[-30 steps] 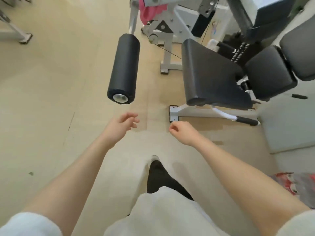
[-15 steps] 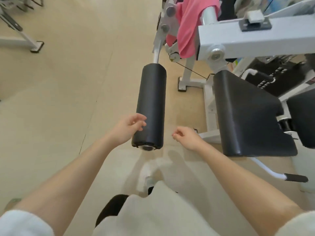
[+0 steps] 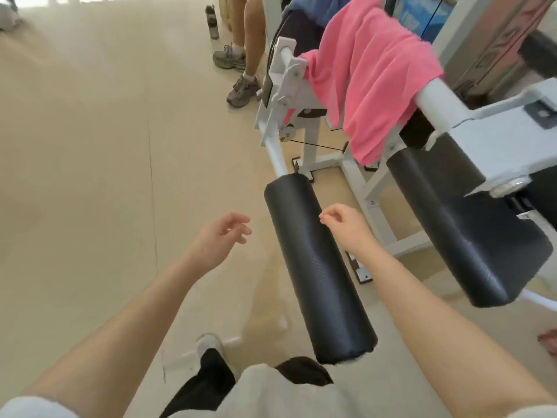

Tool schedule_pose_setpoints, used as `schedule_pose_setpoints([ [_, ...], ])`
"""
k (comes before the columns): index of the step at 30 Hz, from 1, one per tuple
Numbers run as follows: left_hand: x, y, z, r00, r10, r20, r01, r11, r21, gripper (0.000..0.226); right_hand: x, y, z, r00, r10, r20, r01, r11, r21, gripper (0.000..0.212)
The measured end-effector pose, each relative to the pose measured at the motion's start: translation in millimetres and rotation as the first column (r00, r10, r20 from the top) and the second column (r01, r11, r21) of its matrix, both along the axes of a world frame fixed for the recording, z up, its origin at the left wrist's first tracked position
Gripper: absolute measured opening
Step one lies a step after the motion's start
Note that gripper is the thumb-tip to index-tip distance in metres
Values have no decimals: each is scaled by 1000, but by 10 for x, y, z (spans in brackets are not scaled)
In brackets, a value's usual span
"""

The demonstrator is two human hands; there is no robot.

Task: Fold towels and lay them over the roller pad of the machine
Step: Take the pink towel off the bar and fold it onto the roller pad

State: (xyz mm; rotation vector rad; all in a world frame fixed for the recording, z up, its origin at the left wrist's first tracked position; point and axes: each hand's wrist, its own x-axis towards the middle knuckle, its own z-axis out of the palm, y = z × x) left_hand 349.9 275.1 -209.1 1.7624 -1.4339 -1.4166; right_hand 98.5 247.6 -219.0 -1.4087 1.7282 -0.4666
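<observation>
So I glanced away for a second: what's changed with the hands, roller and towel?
The person stepped closer: the black roller pad now lies between the left hand and the right hand, and the pink towel over the white bar shows fully. Unchanged: both hands hold nothing, the roller is bare.

On the beige floor we see a dark water bottle standing upright near the top edge. Just beside it we see another person's bare legs in grey sneakers. We note blue fabric behind the white frame, and a blue printed sign at upper right.
</observation>
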Motion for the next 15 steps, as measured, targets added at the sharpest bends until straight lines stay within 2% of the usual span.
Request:
schedule_pose_setpoints([
  [3,382,-428,100,995,-98,8,98,995,-15,21,344,-174,108,985,-157,65,160,986,-44,15],
  [10,581,-1437,114,969,-248,-15,245,966,-85,25,703,-771,322,962,-269,57,275,947,-167,14],
  [15,415,-2256,85,928,-372,32,373,920,-121,25,691,-1375,263,922,-383,54,385,898,-214,16],
])
